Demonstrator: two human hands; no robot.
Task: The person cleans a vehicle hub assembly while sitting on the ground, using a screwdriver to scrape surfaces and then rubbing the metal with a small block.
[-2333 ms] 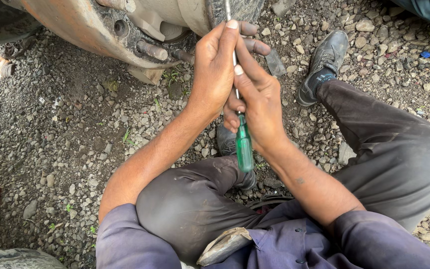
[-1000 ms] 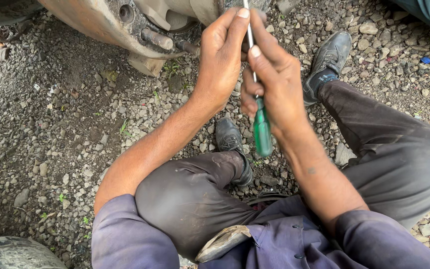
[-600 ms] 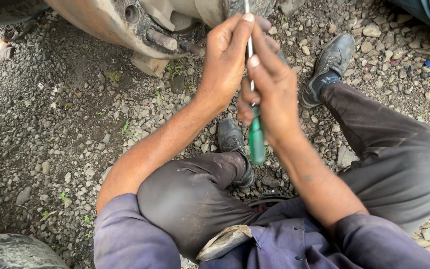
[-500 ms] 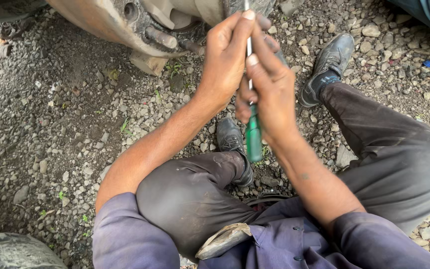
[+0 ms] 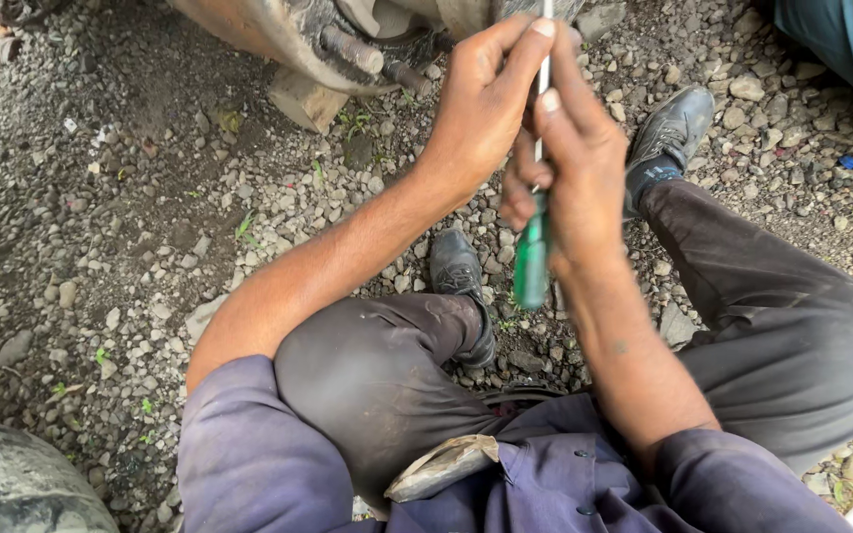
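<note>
The right hand (image 5: 575,168) is closed around a green-handled screwdriver (image 5: 532,247) with its steel shaft pointing up at the rusty hub (image 5: 308,30), the left hand (image 5: 481,99) pinching the shaft; it looks light, stiff, best held by the handle.

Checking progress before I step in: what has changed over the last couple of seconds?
Little: both hands and the green-handled screwdriver shifted slightly right. The right hand still grips its handle, the left hand still steadies the shaft against the rusty wheel hub. Legs unchanged.
</note>
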